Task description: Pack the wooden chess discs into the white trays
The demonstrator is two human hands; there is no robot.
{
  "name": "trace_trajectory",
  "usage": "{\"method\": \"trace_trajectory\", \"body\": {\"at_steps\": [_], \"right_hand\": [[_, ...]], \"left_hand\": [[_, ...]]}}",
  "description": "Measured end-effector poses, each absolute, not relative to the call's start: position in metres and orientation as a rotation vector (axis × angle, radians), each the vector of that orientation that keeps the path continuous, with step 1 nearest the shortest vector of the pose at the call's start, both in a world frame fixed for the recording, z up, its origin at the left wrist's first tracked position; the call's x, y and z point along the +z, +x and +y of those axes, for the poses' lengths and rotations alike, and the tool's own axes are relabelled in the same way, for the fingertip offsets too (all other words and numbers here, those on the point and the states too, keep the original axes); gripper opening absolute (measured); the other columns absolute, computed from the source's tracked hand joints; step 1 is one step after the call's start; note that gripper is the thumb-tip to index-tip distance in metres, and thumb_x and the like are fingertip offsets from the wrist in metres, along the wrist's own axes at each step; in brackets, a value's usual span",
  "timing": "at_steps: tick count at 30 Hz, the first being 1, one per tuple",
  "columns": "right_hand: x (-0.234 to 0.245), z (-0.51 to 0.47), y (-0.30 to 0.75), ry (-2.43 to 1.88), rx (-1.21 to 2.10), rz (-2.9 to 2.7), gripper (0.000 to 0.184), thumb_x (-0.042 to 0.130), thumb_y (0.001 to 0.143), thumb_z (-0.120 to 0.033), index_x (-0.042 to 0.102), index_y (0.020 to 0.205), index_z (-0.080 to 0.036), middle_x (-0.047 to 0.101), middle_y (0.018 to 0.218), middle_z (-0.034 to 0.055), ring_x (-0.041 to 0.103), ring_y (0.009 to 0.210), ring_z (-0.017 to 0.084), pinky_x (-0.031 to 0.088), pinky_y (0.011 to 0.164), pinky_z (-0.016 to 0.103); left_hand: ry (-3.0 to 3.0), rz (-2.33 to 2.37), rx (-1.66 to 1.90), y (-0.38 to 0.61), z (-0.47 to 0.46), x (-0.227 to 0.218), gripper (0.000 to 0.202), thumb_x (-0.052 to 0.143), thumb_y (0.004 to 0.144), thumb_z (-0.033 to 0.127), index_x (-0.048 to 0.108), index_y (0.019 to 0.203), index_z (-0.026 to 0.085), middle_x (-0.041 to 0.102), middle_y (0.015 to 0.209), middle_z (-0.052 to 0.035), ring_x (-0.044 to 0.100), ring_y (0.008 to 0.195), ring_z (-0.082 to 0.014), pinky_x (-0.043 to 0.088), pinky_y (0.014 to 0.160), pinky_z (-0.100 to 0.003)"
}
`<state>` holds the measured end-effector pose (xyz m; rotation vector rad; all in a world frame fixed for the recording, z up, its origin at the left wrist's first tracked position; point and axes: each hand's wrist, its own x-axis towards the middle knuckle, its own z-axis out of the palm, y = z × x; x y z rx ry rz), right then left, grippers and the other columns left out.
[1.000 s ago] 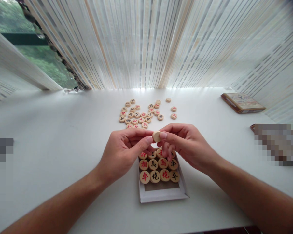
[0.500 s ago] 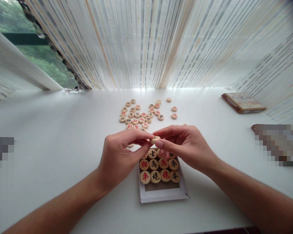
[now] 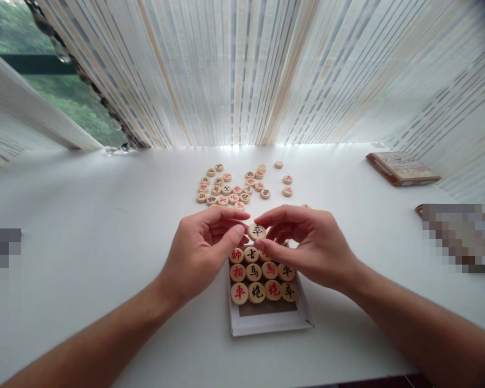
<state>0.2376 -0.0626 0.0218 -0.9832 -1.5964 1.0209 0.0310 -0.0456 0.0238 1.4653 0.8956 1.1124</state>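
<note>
A round wooden xiangqi piece (image 3: 256, 231) with a black character faces up, pinched by its edge between the thumb and forefinger of my right hand (image 3: 313, 237). Just left of it, my left hand (image 3: 198, 248) has thumb and fingers apart and holds nothing; whether a fingertip still touches the piece, I cannot tell. Beneath both hands lies an open box tray (image 3: 267, 326), with rows of larger-looking pieces, red and black characters up. My right fingers cover part of the back row. Beyond the hands, several loose xiangqi pieces (image 3: 226, 189) are scattered on the white table (image 3: 117, 226).
A flat box (image 3: 403, 168) lies at the back right of the table. Nearer on the right is a blurred-out object (image 3: 461, 231), and another grey one (image 3: 0, 250) stands at the left edge. Striped curtains (image 3: 234, 75) hang behind the table.
The piece has been tipped so its character faces me. My left finger and thumb have come off it and spread slightly, while my right hand keeps its pinch.
</note>
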Motion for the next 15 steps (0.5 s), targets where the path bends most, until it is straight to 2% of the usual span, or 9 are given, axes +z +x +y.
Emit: {"method": "trace_trajectory", "body": {"at_steps": [5, 10, 15], "right_hand": [[0.0209, -0.0636, 0.2395, -0.915, 0.7, -1.84, 0.017, 0.083, 0.088, -0.015, 0.077, 0.103, -0.013, 0.077, 0.08, 0.0012, 0.07, 0.062, 0.009, 0.061, 0.06, 0.018], [0.0216, -0.0612, 0.2396, -0.883, 0.517, -1.961, 0.012, 0.079, 0.091, -0.015, 0.075, 0.102, -0.013, 0.077, 0.088, 0.0055, 0.069, 0.065, 0.011, 0.059, 0.06, 0.022], [0.0289, -0.0649, 0.2386, -0.95, 0.356, -2.069, 0.007, 0.073, 0.094, -0.018, 0.072, 0.1, -0.016, 0.074, 0.086, 0.0043, 0.066, 0.066, 0.013, 0.055, 0.062, 0.027]], "left_hand": [[1.373, 0.853, 1.061, 0.0316, -0.0452, 0.0253, 0.015, 0.086, 0.087, 0.019, 0.081, 0.101, 0.017, 0.084, 0.088, -0.002, 0.081, 0.081, -0.0139, 0.066, 0.075, -0.019], [1.368, 0.863, 1.056, 0.0319, -0.0449, 0.0252, 0.018, 0.088, 0.083, 0.018, 0.08, 0.099, 0.016, 0.083, 0.084, -0.0014, 0.079, 0.077, -0.0132, 0.065, 0.072, -0.018], [1.471, 0.866, 1.071, 0.0317, -0.0452, 0.0241, 0.018, 0.084, 0.087, 0.018, 0.078, 0.104, 0.015, 0.083, 0.084, -0.0033, 0.08, 0.078, -0.0151, 0.066, 0.072, -0.021]]}}
